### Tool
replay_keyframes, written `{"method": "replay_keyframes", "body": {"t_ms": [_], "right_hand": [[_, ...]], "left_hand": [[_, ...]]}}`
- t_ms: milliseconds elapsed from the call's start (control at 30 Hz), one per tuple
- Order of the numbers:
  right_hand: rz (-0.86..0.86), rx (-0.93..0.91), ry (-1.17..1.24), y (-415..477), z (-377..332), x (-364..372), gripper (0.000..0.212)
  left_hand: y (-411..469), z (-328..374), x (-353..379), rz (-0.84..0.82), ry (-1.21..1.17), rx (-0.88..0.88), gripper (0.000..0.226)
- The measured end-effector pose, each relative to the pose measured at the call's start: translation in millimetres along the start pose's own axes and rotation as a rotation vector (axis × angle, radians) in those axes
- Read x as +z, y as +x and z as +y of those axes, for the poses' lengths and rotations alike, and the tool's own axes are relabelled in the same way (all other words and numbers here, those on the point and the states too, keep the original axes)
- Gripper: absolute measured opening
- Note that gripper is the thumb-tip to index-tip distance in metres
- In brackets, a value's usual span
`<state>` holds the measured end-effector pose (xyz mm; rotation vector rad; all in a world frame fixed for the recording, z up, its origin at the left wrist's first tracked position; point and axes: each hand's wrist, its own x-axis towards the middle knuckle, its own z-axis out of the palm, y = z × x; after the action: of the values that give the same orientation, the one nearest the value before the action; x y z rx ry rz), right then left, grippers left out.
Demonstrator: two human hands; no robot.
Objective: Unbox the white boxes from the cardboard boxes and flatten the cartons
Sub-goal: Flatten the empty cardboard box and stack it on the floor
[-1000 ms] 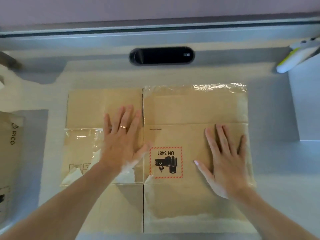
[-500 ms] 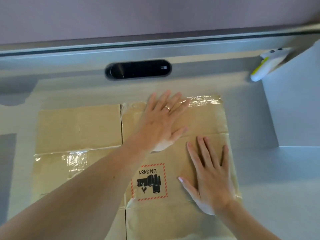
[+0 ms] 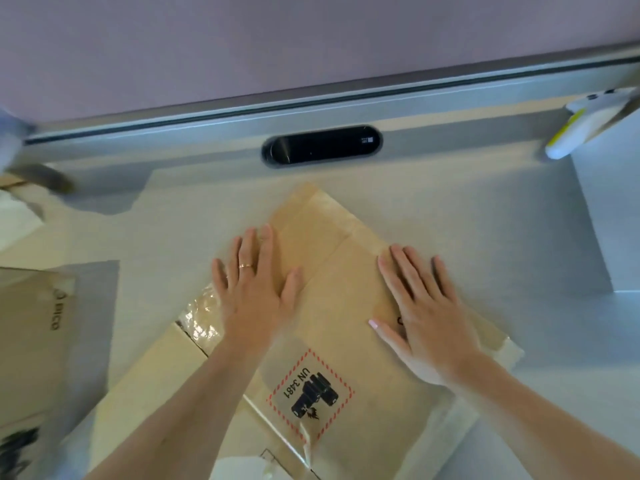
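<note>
A flattened brown carton (image 3: 332,292) lies on the white table (image 3: 180,216), turned so one corner points away from me. It bears a red-bordered UN 3481 label (image 3: 310,393) and strips of clear tape. My left hand (image 3: 254,289) presses flat on its left part, fingers straight, a ring on one finger. My right hand (image 3: 424,317) presses flat on its right part, fingers spread. Another cardboard box (image 3: 31,341) with black print stands at the left edge. A white box (image 3: 609,209) stands at the far right.
A black oval device (image 3: 322,145) sits in the table's back rail. A white and yellow tool (image 3: 581,126) rests on the white box at the top right. White paper (image 3: 17,216) lies at the far left.
The flattened carton has turned from square to diagonal. My left hand slid from the carton's far edge back toward its left part. My right hand stays flat on the right part.
</note>
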<state>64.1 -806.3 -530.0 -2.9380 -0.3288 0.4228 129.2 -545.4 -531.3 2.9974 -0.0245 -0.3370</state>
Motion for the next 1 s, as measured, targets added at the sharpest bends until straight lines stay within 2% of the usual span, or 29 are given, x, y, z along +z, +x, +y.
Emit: {"method": "replay_keyframes", "body": {"t_ms": [67,133,267,333,433,533,567,633,733,833,867,1000], "right_hand": [[0.016,-0.064,0.017,1.9,2.4,-2.8,0.083],[0.07,0.006,0.069,-7.6,3.6,-2.4,0.079],[0.188,0.459,0.365,-57.2,-14.7,12.5,0.087],[0.225,0.56,0.525,-67.9,-31.7,18.5,0.094],[0.256,0.775,0.794,-65.8,-53.1,11.7,0.115],[0.297,0.939,0.89,-73.4,-65.7,14.7,0.123],[0.303,0.982,0.942,-78.8,-71.7,18.3,0.119],[0.33,1.021,1.003,-91.1,-83.5,26.7,0.096],[0.258,1.061,1.016,-96.2,-89.4,29.7,0.075],[0.153,1.013,1.04,-83.8,-90.5,19.8,0.04],[0.13,0.981,1.023,-80.5,-91.9,18.5,0.038],[0.024,0.974,1.066,-94.4,-112.1,14.5,0.06]], "left_hand": [[-5.2,-7.9,-4.0,0.024,-0.01,-0.007,0.078],[-10.2,-18.5,-7.1,0.055,0.028,-0.001,0.079],[-27.5,-42.2,-8.2,-0.005,0.052,-0.073,0.081],[-37.6,-50.8,-12.3,0.002,0.057,-0.111,0.083],[-53.4,-65.6,-20.1,0.039,0.05,-0.158,0.077],[-66.6,-78.1,-27.4,0.017,0.041,-0.221,0.076],[-70.5,-82.2,-29.1,0.003,0.048,-0.239,0.079],[-78.3,-95.6,-29.7,-0.024,0.014,-0.31,0.09],[-98.3,-126.2,-26.4,-0.002,-0.127,-0.339,0.106],[-120.0,-150.3,-31.8,-0.052,-0.327,-0.459,0.097],[-123.9,-157.7,-32.2,-0.087,-0.367,-0.491,0.091],[-127.4,-174.9,-47.3,-0.225,-0.393,-0.527,0.078]]}}
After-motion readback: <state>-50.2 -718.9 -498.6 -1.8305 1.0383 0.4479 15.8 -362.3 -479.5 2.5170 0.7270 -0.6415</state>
